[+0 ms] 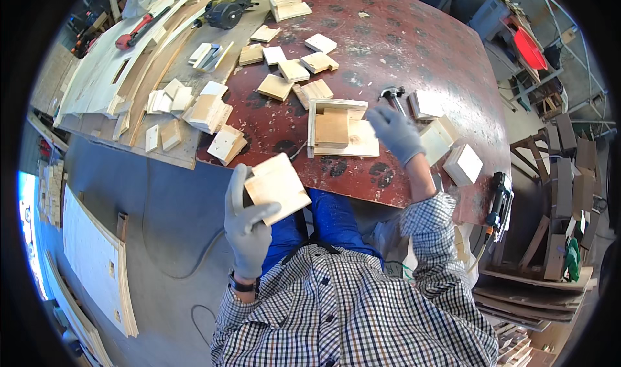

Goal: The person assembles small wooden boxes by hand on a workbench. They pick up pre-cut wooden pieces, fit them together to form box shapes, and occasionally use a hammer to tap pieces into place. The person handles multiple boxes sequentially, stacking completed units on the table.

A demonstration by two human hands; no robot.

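Observation:
Gloved in grey, my left hand (249,228) grips a square light-wood block (279,189) by its left and lower edges, in front of the table's near edge. My right hand (396,134), also gloved, is above the table with its fingers curled. Whether it pinches something small cannot be made out. A hammer (392,93) lies just beyond it, and the lower part of the handle is hidden by the hand. Left of that hand sits a wooden assembly (363,138) with low raised edges at its back and left, and a smaller wood block (331,129) on it.
The dark red table (388,37) carries several loose wood blocks (275,87) at its middle and left. More block stacks (464,164) stand right of my right hand. A black power tool (498,199) hangs at the right edge. A circular saw (223,14) rests at the far left.

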